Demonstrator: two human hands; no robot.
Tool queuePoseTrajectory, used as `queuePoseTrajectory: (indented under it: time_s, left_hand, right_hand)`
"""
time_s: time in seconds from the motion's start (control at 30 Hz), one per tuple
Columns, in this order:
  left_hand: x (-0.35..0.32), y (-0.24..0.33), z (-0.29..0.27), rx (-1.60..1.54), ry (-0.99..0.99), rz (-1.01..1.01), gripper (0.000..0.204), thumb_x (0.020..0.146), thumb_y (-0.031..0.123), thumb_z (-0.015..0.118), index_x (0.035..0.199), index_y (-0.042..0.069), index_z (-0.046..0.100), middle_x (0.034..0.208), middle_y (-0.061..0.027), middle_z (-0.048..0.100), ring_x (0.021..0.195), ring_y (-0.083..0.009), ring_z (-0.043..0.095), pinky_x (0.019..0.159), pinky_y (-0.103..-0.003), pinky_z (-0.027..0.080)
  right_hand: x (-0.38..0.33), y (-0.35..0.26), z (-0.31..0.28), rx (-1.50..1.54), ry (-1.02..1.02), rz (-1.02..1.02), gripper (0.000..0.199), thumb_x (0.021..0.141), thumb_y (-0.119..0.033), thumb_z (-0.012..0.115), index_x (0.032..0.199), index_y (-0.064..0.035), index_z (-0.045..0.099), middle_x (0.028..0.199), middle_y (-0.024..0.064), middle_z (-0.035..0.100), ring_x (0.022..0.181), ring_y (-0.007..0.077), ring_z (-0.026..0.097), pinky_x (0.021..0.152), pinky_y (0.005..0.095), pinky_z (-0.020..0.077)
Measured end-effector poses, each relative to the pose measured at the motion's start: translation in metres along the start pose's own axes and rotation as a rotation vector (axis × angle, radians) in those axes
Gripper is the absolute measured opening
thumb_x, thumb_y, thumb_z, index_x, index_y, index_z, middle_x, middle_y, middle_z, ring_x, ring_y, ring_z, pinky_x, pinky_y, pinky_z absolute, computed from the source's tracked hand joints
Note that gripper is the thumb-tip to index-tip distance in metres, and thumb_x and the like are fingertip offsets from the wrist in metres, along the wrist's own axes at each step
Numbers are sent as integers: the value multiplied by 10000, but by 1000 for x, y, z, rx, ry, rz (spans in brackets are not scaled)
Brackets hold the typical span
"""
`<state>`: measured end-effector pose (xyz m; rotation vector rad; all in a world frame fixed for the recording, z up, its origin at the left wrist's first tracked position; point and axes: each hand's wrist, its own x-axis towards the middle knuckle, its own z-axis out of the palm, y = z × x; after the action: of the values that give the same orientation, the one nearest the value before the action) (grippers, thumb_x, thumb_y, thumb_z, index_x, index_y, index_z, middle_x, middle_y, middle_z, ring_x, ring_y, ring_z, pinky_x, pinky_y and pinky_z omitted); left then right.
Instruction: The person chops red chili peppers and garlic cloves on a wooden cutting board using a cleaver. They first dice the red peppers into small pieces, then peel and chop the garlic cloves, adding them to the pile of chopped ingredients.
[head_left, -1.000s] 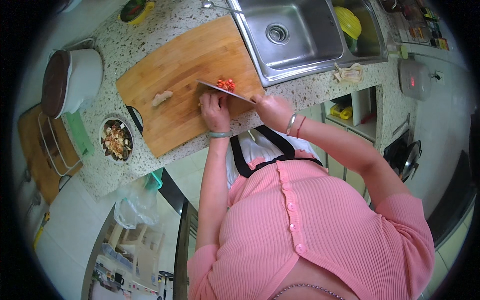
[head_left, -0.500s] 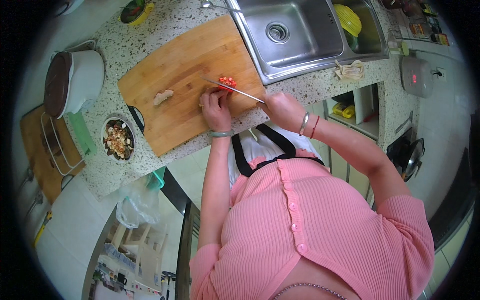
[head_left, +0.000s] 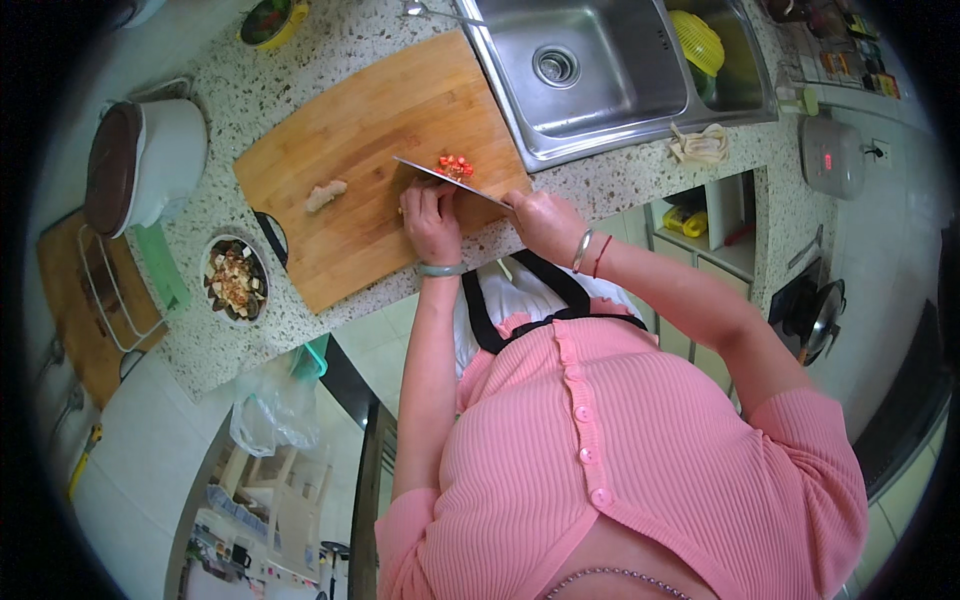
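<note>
My right hand (head_left: 548,222) is closed round the handle of a kitchen knife (head_left: 462,186). Its thin blade slants up and left across the cutting board (head_left: 350,110), passing just beyond the fingertips of my left hand (head_left: 433,222). Those fingers are curled down on the wood by the blade, and whatever they press is hidden beneath them. Chopped red pepper (head_left: 455,165) lies in a small heap on the far side of the blade. Farther left on the board rests a pale, knobbly piece (head_left: 325,195), perhaps ginger.
A bowl of dark and white chopped food (head_left: 236,280) stands left of the board. Behind it is a white pot with a brown lid (head_left: 165,160). The steel sink (head_left: 600,110) adjoins the board's right side; a folded cloth (head_left: 700,145) lies at its front edge. A yellow bowl (head_left: 272,25) sits at the back.
The knife has shifted slightly left and its blade has tilted, showing more of its flat. My right hand has moved a little left with it; my left hand has barely moved.
</note>
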<state>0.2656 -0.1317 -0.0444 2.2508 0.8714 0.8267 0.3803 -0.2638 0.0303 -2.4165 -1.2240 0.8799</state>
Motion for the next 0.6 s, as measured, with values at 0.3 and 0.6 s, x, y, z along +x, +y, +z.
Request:
queuePoseTrajectory:
  time_s: [0.3, 0.6]
  left_hand:
    - [-6, 1, -6, -69, -1, 51, 283, 799, 129, 747, 1044, 79, 615, 1131, -131, 595, 1011, -345, 569, 858, -428, 466]
    - [-9, -1, -10, -35, 10, 68, 287, 781, 115, 763, 1022, 70, 614, 1118, -130, 595, 1008, -336, 565, 864, -427, 462]
  right_hand:
    - [-6, -3, -36, 101, 25, -90, 240, 939, -226, 551, 879, -8, 632, 729, 246, 628, 724, 422, 630, 646, 512, 498]
    - [-18, 0, -35, 15, 1, -89, 253, 925, -240, 575, 846, -7, 635, 706, 238, 630, 690, 416, 633, 634, 506, 500]
